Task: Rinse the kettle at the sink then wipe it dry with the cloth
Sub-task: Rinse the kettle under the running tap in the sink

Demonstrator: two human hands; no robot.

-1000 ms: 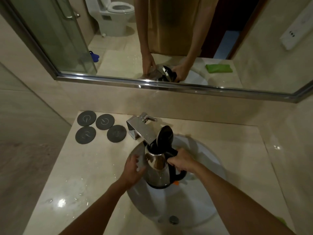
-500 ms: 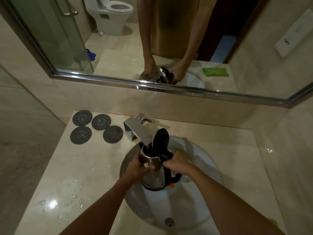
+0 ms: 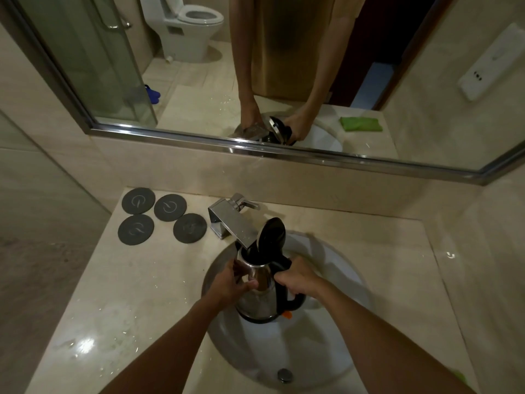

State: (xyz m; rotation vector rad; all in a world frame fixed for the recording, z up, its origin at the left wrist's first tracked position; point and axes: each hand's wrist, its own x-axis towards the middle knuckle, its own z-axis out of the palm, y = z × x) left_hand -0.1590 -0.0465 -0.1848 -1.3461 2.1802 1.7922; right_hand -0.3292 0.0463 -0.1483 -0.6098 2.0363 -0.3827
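I hold the steel kettle (image 3: pixel 260 291) over the sink (image 3: pixel 326 345), near the desk's back edge, lid up under the tap (image 3: pixel 231 223). My right hand (image 3: pixel 298 280) grips its black handle. My left hand's (image 3: pixel 228 285) fingers wrap its side.

Bare forearms, no sleeves or jewellery visible; left hand (image 3: pixel 227 282), right hand (image 3: pixel 298 280) ungloved; tan garment (image 3: pixel 292 44) in mirror.

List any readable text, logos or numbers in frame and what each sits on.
No readable words or numbers anywhere.
Four dark round coasters: each has a pale swirl mark, a symbol, not lettering.
White wall panel: small dark marks, too small to read.
Kettle, faucet: no label or brand visible.
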